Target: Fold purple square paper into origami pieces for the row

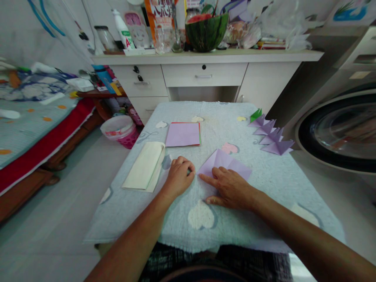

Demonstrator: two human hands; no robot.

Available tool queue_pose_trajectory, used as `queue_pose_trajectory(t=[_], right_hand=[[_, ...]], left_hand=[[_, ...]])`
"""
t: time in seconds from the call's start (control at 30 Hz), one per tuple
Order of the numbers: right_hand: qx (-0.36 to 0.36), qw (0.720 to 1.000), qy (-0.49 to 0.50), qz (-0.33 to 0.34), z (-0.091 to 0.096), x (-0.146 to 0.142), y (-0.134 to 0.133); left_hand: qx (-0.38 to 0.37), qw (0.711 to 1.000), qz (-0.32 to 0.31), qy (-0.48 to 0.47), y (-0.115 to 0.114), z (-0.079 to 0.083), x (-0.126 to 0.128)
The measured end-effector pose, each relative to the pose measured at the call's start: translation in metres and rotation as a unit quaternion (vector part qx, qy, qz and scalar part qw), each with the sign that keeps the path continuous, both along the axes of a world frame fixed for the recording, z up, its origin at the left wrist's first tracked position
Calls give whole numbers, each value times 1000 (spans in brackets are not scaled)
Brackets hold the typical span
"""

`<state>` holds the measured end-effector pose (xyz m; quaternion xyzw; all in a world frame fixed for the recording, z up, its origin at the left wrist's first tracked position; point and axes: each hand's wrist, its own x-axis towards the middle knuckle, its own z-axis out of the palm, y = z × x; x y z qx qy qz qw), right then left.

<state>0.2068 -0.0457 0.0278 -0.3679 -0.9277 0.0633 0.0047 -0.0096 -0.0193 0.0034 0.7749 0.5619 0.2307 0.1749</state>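
Forearms [138,239] | right hand [230,188] part-spread — on purple sheet [226,159] | left hand [179,175] beside it, curled — grip unclear

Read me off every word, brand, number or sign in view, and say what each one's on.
"A": on the white bottle; its smaller label print is too small to read.
Orange packet: large characters, cut off and too blurred to read.
Pink clock: dial marks too small to read.
Purple sheet under the right hand: no lettering visible.
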Motion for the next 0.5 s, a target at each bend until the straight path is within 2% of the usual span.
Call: queue_pose_trajectory(t=[0.27,0.5], right_hand=[[-18,1000,-13,-4,2,-2,1],[-13,999,-34,-17,4,-8,2]], left_hand=[[-10,1000,7,-11,-1,-1,0],[3,998,55,44,-6,-2,11]])
